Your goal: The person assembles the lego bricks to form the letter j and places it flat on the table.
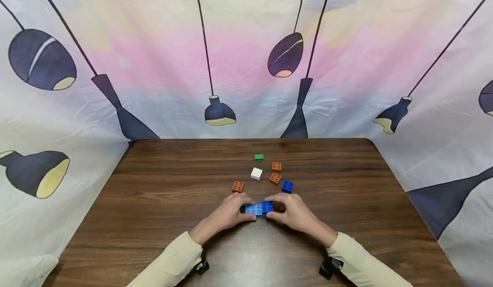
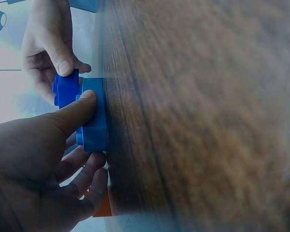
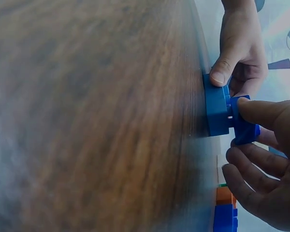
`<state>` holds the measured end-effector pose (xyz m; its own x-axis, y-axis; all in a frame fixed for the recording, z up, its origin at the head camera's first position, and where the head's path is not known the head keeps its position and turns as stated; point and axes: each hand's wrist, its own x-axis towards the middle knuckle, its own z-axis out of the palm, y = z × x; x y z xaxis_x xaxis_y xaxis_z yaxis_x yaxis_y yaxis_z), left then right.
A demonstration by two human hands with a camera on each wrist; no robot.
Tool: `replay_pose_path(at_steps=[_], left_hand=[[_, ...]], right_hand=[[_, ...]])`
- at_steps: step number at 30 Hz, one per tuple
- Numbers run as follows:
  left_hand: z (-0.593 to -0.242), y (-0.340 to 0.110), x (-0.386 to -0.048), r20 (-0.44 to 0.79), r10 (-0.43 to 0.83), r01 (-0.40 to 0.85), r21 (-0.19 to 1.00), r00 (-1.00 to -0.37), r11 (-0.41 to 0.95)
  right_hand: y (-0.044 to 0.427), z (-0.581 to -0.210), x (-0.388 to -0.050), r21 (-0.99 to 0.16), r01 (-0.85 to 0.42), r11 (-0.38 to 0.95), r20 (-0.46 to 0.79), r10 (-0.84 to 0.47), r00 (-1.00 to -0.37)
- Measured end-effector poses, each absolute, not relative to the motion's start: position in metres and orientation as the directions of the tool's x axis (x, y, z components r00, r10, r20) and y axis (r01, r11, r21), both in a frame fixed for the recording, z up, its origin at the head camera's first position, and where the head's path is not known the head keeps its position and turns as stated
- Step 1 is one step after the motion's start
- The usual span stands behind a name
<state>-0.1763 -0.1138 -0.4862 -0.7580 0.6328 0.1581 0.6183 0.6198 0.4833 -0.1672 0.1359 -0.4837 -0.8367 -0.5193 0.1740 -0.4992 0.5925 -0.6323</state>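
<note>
Two hands at work near mid-bench (image 1: 185,167), both with fingers gripping. Left hand (image 1: 227,213) pinches the light blue brick (image 1: 253,210), thumb on the near side, fingers on the far side. Right hand (image 1: 294,210) pinches the dark blue brick (image 1: 267,207) the same way.

Position: light blue brick lies on the bench, studs up, long axis left to right. Dark blue brick is above its right end, studs also up. Right wrist view shows studs in a narrow gap between the two, so not flush there; can't tell how far they engage.

Six loose bricks beyond the hands. Left orange brick (image 1: 237,186) is just past the left hand's fingers. Spare blue brick (image 1: 287,186) is just past the right hand. Between and farther back: white brick (image 1: 256,174), middle orange brick (image 1: 275,178), far orange brick (image 1: 276,166), green brick (image 1: 259,157) farthest out.

Cream sleeves (image 1: 171,257) on both arms, black device (image 1: 201,265) at each wrist. Lamp-print cloth (image 1: 246,55) behind the bench.
</note>
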Motion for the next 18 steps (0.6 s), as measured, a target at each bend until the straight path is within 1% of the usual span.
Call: replay_pose_path(at_steps=[4,10,18], left_hand=[[-0.4858,-0.1137,-0.1754,0.161,0.635,0.619,0.493,-0.756,0.612],[-0.4856,-0.1139,-0.1755,0.145,0.635,0.61,0.501,-0.759,0.614],[-0.4868,-0.1136,-0.1765,0.135,0.631,0.6,0.509,-0.764,0.617]], right_hand=[[0.1365,-0.4844,-0.167,-0.629,-0.502,0.594,0.18,-0.517,-0.837],[0.1357,-0.4825,-0.1674,-0.614,-0.5,0.61,0.158,-0.526,-0.836],[0.1336,-0.4854,-0.1698,-0.605,-0.499,0.621,0.168,-0.513,-0.842]])
